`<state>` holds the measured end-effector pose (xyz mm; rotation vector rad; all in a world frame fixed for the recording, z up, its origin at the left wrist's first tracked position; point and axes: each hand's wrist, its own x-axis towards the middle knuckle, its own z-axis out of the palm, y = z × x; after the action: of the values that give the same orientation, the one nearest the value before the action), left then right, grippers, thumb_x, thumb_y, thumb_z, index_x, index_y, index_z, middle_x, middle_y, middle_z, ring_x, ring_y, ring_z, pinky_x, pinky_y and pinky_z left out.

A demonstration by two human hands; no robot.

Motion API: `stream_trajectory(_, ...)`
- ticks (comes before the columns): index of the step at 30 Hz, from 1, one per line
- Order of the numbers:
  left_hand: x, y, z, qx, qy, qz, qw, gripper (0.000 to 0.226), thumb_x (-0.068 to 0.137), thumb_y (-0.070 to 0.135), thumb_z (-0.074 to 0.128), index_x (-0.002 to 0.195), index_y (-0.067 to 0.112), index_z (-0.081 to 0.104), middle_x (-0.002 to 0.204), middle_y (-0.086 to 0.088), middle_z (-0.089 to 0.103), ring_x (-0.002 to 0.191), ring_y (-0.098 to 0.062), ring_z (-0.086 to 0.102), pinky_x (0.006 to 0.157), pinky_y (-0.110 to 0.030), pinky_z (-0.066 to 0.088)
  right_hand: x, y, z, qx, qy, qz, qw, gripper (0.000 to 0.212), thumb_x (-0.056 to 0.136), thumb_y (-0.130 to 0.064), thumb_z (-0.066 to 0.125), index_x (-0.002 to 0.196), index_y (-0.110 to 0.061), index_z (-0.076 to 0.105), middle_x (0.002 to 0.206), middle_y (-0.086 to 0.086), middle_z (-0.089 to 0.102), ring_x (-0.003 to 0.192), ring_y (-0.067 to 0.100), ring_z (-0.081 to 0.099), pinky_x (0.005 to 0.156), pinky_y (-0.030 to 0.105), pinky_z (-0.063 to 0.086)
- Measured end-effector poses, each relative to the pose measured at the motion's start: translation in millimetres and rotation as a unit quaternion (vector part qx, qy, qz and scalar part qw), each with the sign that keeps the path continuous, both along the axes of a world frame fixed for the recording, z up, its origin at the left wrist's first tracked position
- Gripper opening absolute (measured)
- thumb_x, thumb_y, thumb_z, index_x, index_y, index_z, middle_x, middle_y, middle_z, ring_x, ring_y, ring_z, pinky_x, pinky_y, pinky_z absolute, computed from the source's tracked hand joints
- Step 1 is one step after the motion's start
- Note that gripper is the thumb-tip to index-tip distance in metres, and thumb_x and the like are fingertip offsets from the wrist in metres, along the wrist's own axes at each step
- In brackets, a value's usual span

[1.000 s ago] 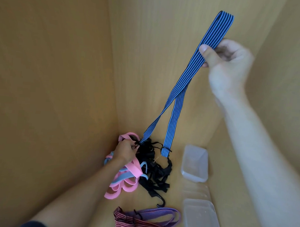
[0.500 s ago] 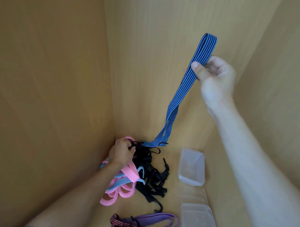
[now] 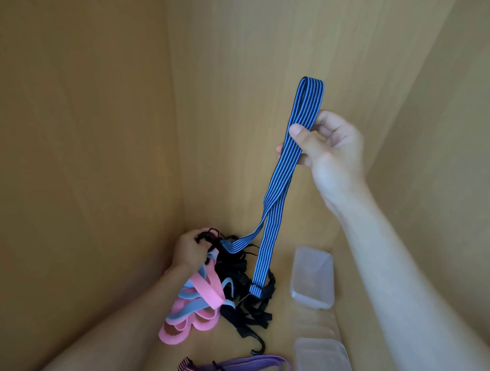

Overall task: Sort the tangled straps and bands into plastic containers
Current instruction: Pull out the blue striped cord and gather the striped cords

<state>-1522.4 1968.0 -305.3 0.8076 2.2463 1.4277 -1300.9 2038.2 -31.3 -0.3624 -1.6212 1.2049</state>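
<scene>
Progress: early stage, by my read. Both clear plastic tubs, far container (image 3: 312, 279) and near container (image 3: 324, 360), sat at the right of the shelf with nothing visible inside. The near one was cut off by the frame edge. Nothing looked sorted yet.

Right hand (image 3: 331, 149) was raised, its grip pinching the blue striped strap (image 3: 280, 181) between thumb and fingers just below the fold, with the loop standing above the hand. Two runs hung down. One end dangled free over the black tangle (image 3: 243, 290); the other ran into it next to the left hand (image 3: 190, 251). Left hand's grip was curled round black cord at the top of that tangle, holding the pile down. Strap looked half freed, one end probably caught.

Left to do: pink bands (image 3: 204, 292) and light-blue bands (image 3: 190, 294) interlaced beside the black pieces, purple strap (image 3: 248, 366) lying apart at the near edge, plus the black tangle itself.

Surface: bare light-wood shelf (image 3: 283, 320), boxed in by matching wood walls (image 3: 73, 151) left, back and right. Light was warm and even.
</scene>
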Motion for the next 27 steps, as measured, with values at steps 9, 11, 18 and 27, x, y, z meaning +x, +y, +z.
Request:
stream_trajectory(9, 24, 5, 15, -0.047, -0.12, -0.137, 0.982, 0.045, 0.084, -0.019, 0.052, 0.109, 0.015, 0.068, 0.097, -0.001, 0.061, 0.087, -0.016, 0.059, 0.075, -0.021, 0.049, -1, 7, 0, -0.036, 0.0, -0.049, 0.998, 0.015, 0.095, 0.002, 0.064, 0.085, -0.009, 0.063, 0.08, -0.001, 0.062, 0.064, 0.021, 0.072, 0.073, 0.056, 0.059)
stream_trajectory(11, 31, 6, 18, -0.05, -0.145, -0.175, 0.973, 0.041, 0.087, -0.011, 0.062, 0.113, 0.021, 0.067, 0.101, 0.003, 0.065, 0.088, -0.007, 0.061, 0.067, -0.006, 0.045, -3, 8, 9, -0.023, 0.009, -0.043, 0.999, 0.016, 0.095, 0.004, 0.064, 0.085, -0.009, 0.063, 0.08, -0.001, 0.061, 0.062, 0.019, 0.071, 0.075, 0.056, 0.06)
stream_trajectory(18, 41, 9, 8, -0.174, 0.084, -0.149, 0.97, 0.023, 0.094, 0.045, 0.062, 0.083, 0.027, 0.073, 0.093, 0.0, 0.073, 0.106, -0.025, 0.063, 0.097, -0.036, 0.049, -7, 14, 40, 0.03, 0.036, -0.054, 0.997, 0.017, 0.093, 0.006, 0.064, 0.084, -0.008, 0.063, 0.077, -0.002, 0.06, 0.062, 0.017, 0.069, 0.079, 0.057, 0.06)
stream_trajectory(27, 43, 5, -1, -0.307, 0.374, -0.102, 0.869, 0.039, 0.094, 0.053, 0.047, 0.09, 0.021, 0.069, 0.089, -0.004, 0.072, 0.102, -0.027, 0.062, 0.101, -0.045, 0.029, -4, 7, 38, 0.042, 0.034, -0.048, 0.997, 0.019, 0.092, 0.005, 0.064, 0.082, -0.01, 0.063, 0.076, -0.002, 0.062, 0.064, 0.025, 0.072, 0.076, 0.055, 0.061)
